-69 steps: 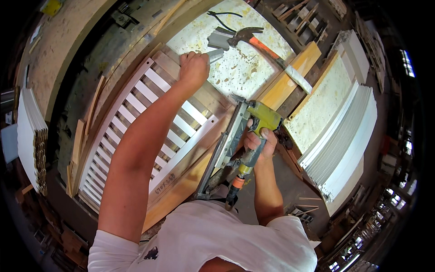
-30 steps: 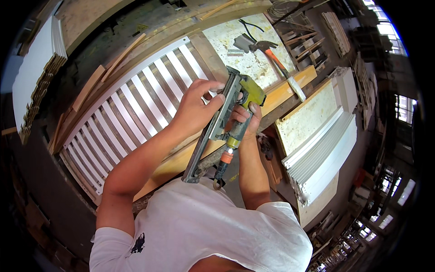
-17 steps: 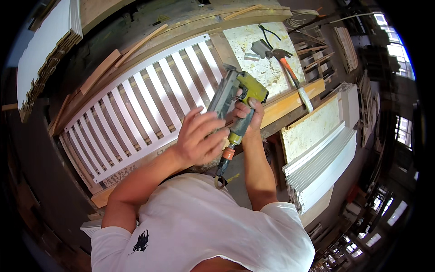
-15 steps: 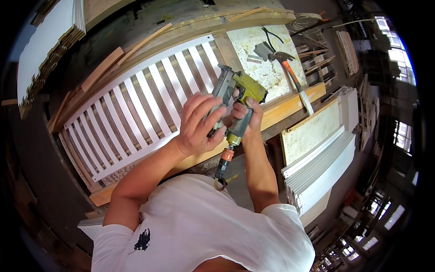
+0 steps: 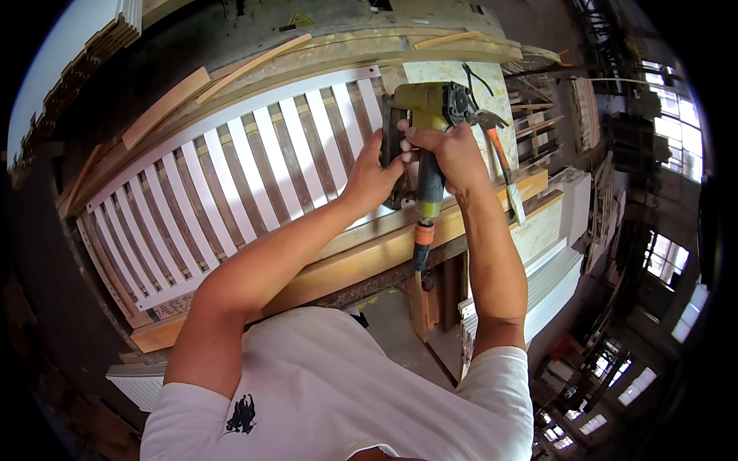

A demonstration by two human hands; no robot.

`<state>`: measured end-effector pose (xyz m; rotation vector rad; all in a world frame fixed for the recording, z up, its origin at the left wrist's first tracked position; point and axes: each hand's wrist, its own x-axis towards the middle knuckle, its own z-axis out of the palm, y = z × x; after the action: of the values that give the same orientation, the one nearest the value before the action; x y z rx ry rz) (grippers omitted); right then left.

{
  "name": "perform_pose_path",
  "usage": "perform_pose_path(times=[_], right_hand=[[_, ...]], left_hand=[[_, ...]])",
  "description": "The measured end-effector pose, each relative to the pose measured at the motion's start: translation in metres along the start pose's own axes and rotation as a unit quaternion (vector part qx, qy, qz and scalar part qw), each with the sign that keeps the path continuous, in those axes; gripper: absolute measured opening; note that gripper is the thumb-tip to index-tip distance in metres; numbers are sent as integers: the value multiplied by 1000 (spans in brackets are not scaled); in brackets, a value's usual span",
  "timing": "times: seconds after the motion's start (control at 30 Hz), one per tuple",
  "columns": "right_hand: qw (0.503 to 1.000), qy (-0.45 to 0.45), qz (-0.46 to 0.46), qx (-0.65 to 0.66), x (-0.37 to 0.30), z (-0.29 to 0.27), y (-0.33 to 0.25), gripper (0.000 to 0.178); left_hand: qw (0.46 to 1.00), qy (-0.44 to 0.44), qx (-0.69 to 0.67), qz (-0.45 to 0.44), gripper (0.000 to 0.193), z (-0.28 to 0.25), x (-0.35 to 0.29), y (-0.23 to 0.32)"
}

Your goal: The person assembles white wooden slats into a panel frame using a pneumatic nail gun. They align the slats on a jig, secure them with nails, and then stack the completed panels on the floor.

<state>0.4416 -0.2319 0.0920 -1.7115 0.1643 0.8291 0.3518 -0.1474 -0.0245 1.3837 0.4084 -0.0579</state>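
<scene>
Both my hands are on an olive-yellow and black air nail gun (image 5: 421,100), held over the bench beside the right end of a white slatted panel (image 5: 330,81). My left hand (image 5: 370,177) is closed on the gun's long dark magazine, thumb and fingers at its edges. My right hand (image 5: 459,157) grips around the upper handle and body, its thumb pointing toward the magazine. Below the handle hangs an orange and black air-hose coupling (image 5: 423,233). The gun's nose is hard to make out, and the palms hide part of the grip.
Right of the gun lies a hammer (image 5: 498,147) with an orange handle, near a black-handled tool (image 5: 477,77). Loose wood strips (image 5: 165,107) rest along the bench's far side. A yellowish timber (image 5: 346,267) edges the near side. White boards (image 5: 557,288) are stacked at the right.
The nail gun has moved away from my body and to the right, and turned. My left hand, its fingers spread before, now closes on the magazine. The right hand has shifted higher.
</scene>
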Motion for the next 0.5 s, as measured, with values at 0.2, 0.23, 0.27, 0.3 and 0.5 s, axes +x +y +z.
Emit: perform_pose_path(times=[0.2,0.23,0.27,0.3,0.5], right_hand=[[996,-14,-36,-84,60,2,-4,12],[995,-12,-30,-92,67,3,-4,13],[995,-15,-26,-90,72,3,-3,12],[996,-18,-24,-88,75,3,-2,12],[995,-27,-17,-94,77,7,-9,16]], left_hand=[[999,6,43,-29,25,-13,56,2],[998,9,53,-29,26,-14,59,2],[998,12,63,-29,26,-14,61,2],[997,15,74,-27,26,-15,62,3],[992,30,109,-61,43,-21,61,12]])
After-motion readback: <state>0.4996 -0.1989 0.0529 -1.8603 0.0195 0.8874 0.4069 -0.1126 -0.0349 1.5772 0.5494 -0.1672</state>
